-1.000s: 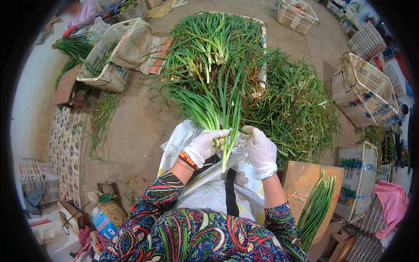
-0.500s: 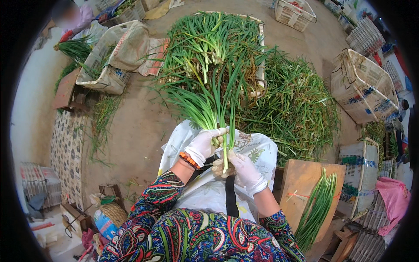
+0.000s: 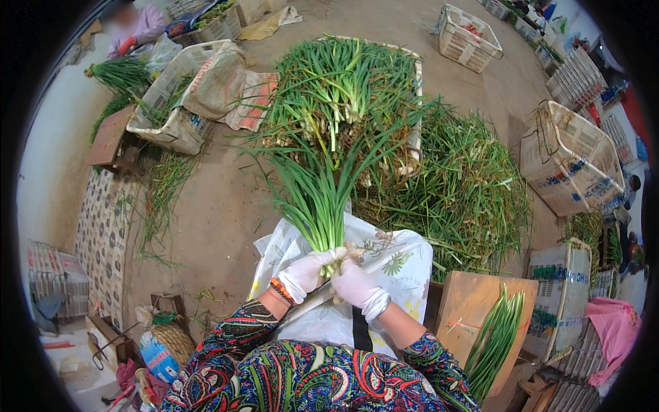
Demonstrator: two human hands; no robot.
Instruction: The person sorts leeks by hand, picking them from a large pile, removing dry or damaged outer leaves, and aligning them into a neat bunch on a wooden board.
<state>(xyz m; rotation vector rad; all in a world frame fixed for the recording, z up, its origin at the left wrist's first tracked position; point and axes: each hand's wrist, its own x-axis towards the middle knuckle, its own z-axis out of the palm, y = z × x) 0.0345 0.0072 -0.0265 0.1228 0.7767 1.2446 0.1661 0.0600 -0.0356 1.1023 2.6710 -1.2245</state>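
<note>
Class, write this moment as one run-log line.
left hand: grips green bunch | right hand: at bunch's base | wooden board: right side, bearing green stalks

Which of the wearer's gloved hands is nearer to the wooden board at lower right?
The right. The right hand is to the left of the wooden board, apart from it; the left hand is farther left, beyond the right one.

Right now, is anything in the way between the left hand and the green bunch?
Only a white glove. The left hand holds the green bunch near its lower end; the right hand is beside it, not blocking.
</note>
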